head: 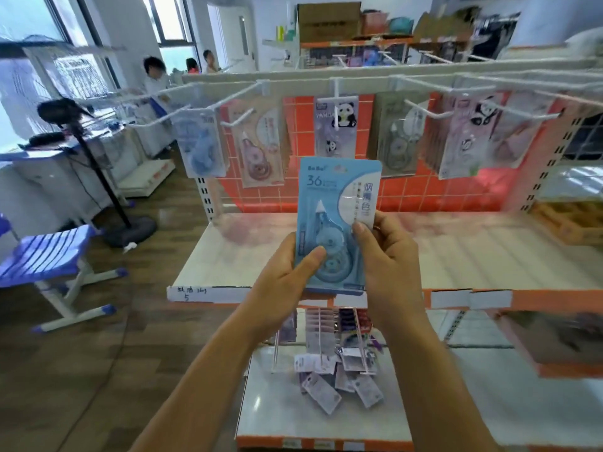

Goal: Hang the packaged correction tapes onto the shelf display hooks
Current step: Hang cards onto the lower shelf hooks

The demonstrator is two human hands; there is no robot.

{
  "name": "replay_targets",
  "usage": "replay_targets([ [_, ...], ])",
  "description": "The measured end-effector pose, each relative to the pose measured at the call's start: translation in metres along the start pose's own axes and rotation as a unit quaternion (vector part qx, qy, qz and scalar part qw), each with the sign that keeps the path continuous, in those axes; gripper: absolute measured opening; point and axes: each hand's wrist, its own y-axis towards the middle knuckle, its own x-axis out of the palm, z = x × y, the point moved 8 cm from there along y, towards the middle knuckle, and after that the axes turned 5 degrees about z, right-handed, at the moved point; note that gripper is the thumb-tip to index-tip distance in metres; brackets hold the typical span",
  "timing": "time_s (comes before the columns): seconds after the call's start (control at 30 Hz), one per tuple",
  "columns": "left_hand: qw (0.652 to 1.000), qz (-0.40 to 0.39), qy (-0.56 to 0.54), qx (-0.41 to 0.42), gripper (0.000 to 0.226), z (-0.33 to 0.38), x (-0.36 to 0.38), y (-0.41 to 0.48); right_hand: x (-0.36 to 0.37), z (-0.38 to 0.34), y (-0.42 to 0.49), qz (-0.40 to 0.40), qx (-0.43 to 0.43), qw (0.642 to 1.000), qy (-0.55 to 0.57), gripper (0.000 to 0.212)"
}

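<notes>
Blue card with a clear blister, the correction tape pack stood upright, long axis vertical, nozzle up, above the white shelf. Left hand and right hand pinched its lower edges, thumbs in front. Beyond, display hooks carried similar packs.

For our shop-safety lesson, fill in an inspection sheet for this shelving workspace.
Surface: white shelf board under the hooks.
Job's things: blue correction tape pack held upright; hanging packs on the hooks.
Clutter: loose packs heaped on the lower shelf.
Hands: left hand and right hand both grip the blue correction tape pack's lower sides.
Cables: thin dark cable beside the black stand.
Surroundings: purple chair, windows, people behind.
</notes>
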Motion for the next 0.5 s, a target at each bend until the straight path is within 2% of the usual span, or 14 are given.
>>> replay_targets([
  [0.1,1.0,-0.018,-0.015,0.006,0.023,0.003,0.025,0.006,-0.02,-0.009,0.007,0.024,0.001,1.0,-0.002,0.018],
  [0.3,0.999,-0.036,-0.006,0.04,0.037,0.009,0.09,0.025,-0.085,-0.026,0.023,0.08,-0.011,0.997,-0.005,0.02],
  [0.5,0.996,-0.075,-0.003,0.037,0.022,0.004,0.175,0.048,-0.17,-0.043,0.042,0.123,-0.009,0.992,-0.018,0.018],
])
